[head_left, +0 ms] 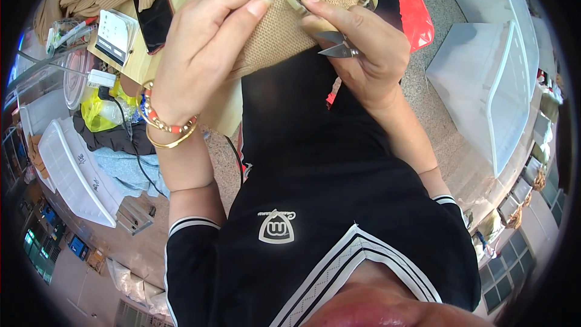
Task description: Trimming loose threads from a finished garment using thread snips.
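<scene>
Two hands nearly meet, snips by knit edge, floor open rightward.

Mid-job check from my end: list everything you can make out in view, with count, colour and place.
Knitted fabric: count unclear, tan, under the hands and heaped top left
Snips: 1, silver blades, in right hand
Table: 1, pale wood, upper left
Phone: 1, black, on table
Card: 1, white and black, beside phone
Adapter: 1, white, left
Bag: 1, yellow, left
Cloth: 1, light blue, left
Tub: 1, white, far left
Bins: at least 2, translucent, right
Red plastic item: 1, red, upper right
Rim clutter: too small to tell
Bracelets: several, gold, orange, blue, left wrist
Shirt: 1, black with white trim, lower centre
Left hand: 1, bare, over fabric
Right hand: 1, bare, at fabric
</scene>
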`<state>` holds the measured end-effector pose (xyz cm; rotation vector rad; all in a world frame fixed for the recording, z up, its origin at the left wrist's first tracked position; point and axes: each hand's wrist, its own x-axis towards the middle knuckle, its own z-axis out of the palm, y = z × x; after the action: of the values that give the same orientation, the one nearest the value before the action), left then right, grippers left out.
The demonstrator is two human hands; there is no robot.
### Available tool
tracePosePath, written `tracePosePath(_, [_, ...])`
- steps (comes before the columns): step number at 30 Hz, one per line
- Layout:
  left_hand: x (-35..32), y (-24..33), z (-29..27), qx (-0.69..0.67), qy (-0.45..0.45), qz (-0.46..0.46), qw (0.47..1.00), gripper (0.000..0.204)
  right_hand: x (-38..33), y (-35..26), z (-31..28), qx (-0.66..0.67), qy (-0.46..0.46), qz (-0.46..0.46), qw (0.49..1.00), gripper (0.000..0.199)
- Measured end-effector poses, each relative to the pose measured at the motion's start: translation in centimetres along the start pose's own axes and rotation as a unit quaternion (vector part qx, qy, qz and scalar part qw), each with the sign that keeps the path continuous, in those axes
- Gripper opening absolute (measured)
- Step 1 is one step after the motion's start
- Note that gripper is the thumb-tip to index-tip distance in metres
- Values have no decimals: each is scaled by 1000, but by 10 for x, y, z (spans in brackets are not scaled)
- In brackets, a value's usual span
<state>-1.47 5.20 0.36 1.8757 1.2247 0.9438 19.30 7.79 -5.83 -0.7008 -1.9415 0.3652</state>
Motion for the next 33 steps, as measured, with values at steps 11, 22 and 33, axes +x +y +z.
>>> tracePosePath(11, [20,-4,2,-265,34,118,956,7,7,-15,-7,30,-50,53,997,30])
tracePosePath(22, [-10,-13,16,117,135,84,980,19,5,-8,1,43,-3,64,997,35])
tracePosePath(33, [0,-7,9,109,83,47,989,17,3,-5,3,57,9,68,996,35])
